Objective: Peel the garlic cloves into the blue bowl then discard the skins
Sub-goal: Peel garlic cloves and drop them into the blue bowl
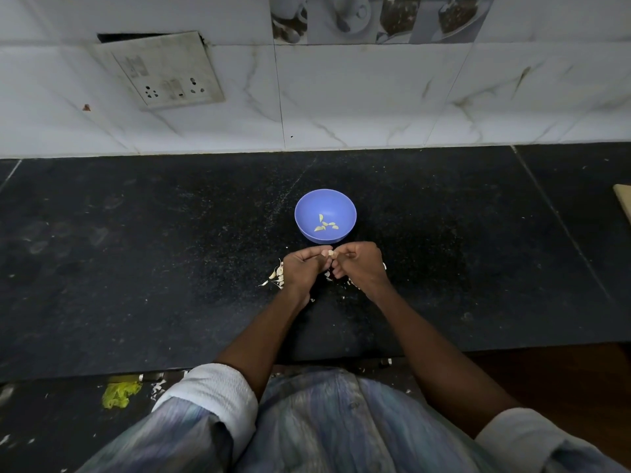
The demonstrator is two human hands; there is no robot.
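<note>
No readable text, label, brand or number found, markings on the grey wall socket plate (160, 71) too blurred.

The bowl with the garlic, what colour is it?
The bowl is blue, seen in the head view.

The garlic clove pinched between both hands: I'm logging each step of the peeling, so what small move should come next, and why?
Probably finish stripping the skin from the garlic clove, then drop it into the blue bowl. The left hand and right hand both pinch it just in front of the bowl, which already holds a few peeled cloves, while loose skins lie on the counter by the hands.
</note>
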